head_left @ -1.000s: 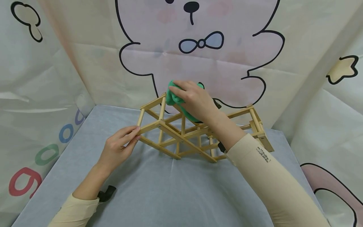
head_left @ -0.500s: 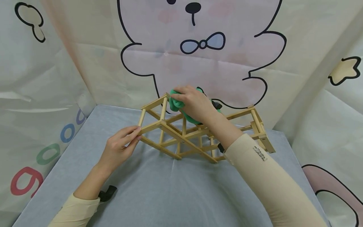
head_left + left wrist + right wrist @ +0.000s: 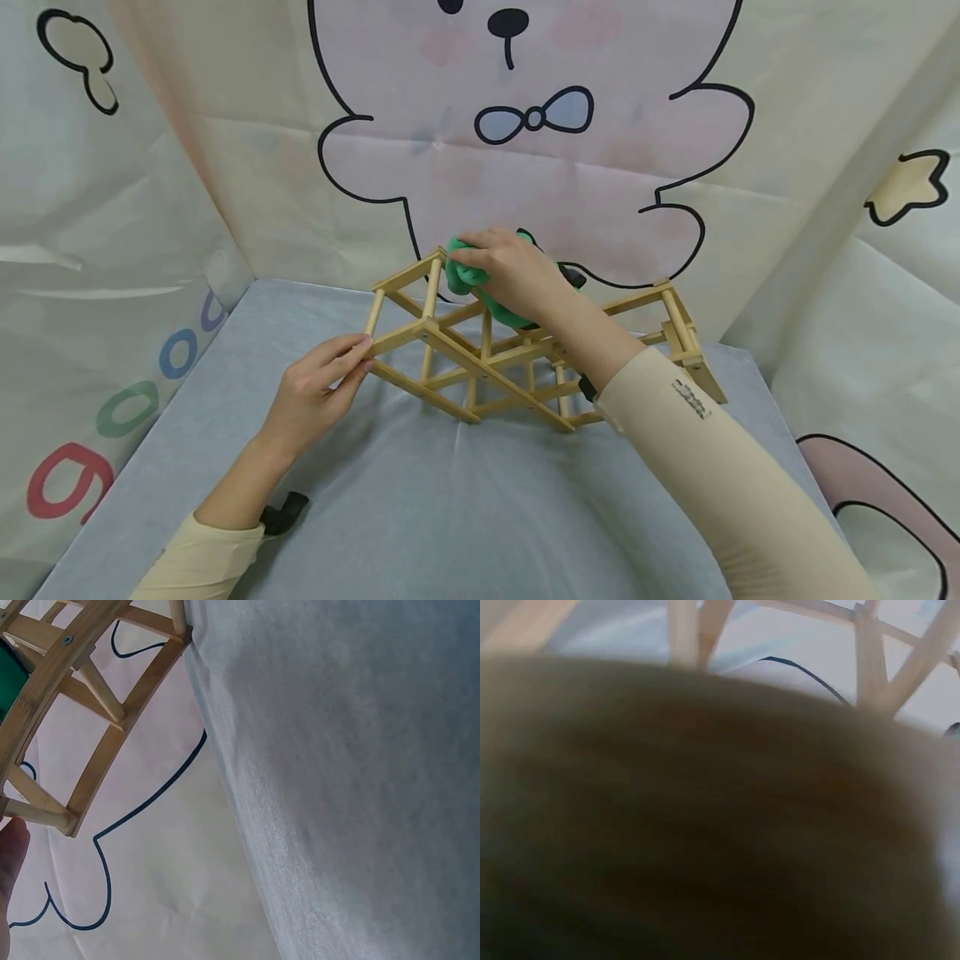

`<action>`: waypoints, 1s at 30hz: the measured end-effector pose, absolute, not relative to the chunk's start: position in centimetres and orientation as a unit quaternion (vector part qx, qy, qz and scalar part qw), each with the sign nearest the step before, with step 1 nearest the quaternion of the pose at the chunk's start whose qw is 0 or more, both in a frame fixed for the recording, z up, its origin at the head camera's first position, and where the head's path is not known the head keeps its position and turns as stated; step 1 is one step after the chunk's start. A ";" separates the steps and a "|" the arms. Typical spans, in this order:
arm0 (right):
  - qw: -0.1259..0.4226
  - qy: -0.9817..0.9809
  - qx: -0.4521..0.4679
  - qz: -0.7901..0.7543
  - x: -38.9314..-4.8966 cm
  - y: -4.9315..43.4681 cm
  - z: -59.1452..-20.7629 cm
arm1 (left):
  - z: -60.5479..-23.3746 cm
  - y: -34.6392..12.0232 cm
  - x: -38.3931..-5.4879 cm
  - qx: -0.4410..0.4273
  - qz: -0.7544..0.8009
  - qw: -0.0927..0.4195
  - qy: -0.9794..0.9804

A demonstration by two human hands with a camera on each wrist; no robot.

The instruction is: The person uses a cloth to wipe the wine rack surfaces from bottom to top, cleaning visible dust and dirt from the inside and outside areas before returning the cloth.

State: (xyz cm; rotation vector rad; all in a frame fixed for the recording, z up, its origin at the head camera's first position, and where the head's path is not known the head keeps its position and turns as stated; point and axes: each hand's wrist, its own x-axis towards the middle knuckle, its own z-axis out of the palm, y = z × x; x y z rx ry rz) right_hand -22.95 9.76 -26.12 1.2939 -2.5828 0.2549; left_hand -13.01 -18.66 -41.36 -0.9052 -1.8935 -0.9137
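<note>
A light wooden rack of slats and dowels [image 3: 480, 367] stands tilted on the table, its frame crossing in an X. At its left end my left hand [image 3: 311, 387] pinches a corner between thumb and fingers; in the left wrist view that end of the rack [image 3: 112, 750] shows beside a fingertip [image 3: 13, 844]. My right hand [image 3: 517, 271] grips a bunched green cloth [image 3: 465, 271] against the rear upper bar, just right of the rack's top left corner. The hand hides part of the cloth and bar. A blurred dark surface fills most of the right wrist view, below wooden bars [image 3: 870, 660].
A grey-blue cloth [image 3: 450, 517] covers the table. Behind it hangs a pale backdrop [image 3: 247, 167] with cartoon drawings, and similar sheets flank both sides. Black wrist mounts [image 3: 283, 512] show by the sleeves.
Over the first half second my right hand slid the green cloth slightly down and right along the bar; since then it has barely shifted. My left hand and the rack have stayed put.
</note>
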 end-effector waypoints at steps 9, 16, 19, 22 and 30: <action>0.160 -0.856 0.463 0.166 -22.2 10.0 -24.4 | -41.5 -18.6 -12.9 -0.358 -0.363 0.412 -0.755; 0.216 -0.807 0.501 0.226 -21.7 11.9 -21.9 | -41.1 -18.9 -12.9 -0.353 -0.362 0.406 -0.762; 0.252 -0.803 0.493 0.221 -21.6 13.3 -21.1 | -40.7 -18.9 -12.8 -0.353 -0.359 0.407 -0.762; 0.283 -0.805 0.483 0.197 -21.3 14.8 -20.3 | -40.1 -18.4 -12.8 -0.354 -0.358 0.421 -0.755; 0.329 -0.813 0.450 0.169 -20.1 19.2 -18.7 | -36.6 -15.9 -12.9 -0.350 -0.323 0.472 -0.742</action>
